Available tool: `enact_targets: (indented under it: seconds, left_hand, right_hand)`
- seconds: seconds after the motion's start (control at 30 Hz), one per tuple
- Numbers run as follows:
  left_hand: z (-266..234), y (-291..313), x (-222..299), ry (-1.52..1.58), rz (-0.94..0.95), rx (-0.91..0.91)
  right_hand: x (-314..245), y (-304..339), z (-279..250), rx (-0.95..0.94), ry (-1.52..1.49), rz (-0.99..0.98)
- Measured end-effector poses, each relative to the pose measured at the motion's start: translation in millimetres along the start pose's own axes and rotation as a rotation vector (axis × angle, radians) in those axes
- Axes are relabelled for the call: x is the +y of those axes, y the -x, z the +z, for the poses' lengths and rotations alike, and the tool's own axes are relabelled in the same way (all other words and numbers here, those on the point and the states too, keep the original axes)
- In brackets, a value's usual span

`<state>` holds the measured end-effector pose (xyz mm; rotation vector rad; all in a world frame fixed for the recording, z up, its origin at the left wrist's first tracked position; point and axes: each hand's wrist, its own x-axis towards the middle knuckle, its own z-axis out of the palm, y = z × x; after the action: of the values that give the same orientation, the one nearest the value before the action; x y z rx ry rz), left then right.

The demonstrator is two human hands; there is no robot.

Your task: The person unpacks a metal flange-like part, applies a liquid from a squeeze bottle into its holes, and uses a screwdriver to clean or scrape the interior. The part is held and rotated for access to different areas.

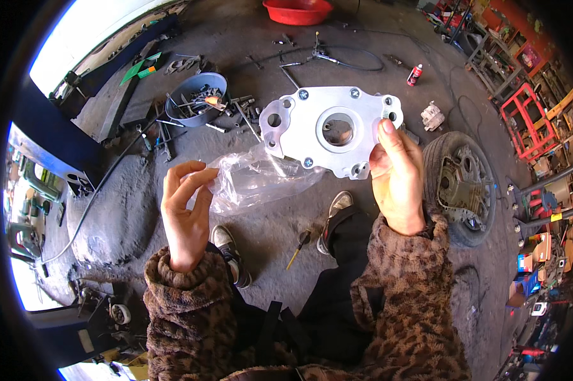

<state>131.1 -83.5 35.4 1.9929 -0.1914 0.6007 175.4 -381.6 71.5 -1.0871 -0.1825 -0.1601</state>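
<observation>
My right hand [397, 171] is closed on the right end of a flat silver oil pump [312, 130], thumb on its face. The pump has a round central bore, several screws and bolt holes at its ends. It is held up in front of me, face toward me. My left hand [190, 206] pinches the left edge of a clear plastic bag [261, 184]. The crumpled bag hangs below and left of the pump; whether its far edge touches the pump I cannot tell.
A grey-blue basin [213, 81] full of tools stands on the floor at left, with loose tools around it. At right, a tyre [461, 232] bears a metal housing [461, 181]. Beyond are a red spray can [414, 75] and a red tub [297, 11]. A brush [297, 249] lies between my feet.
</observation>
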Motion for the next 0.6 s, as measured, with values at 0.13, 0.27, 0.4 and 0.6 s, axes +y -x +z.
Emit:
enact_targets:
  seconds: [0.13,0.27,0.4,0.6]
  left_hand:
    - [3,-5,4,-0.167,0.093,0.021]
    - [4,-5,8,-0.268,0.160,0.014]
    - [6,-4,10,-0.280,0.189,-0.061]
    - [0,-5,5,-0.284,0.150,-0.211]
  right_hand:
    - [1,1,6,0.061,0.024,0.027]
    - [3,2,9,0.128,-0.033,0.073]
    - [1,4,13,0.158,-0.076,0.086]
    - [4,5,13,0.265,-0.099,0.099]
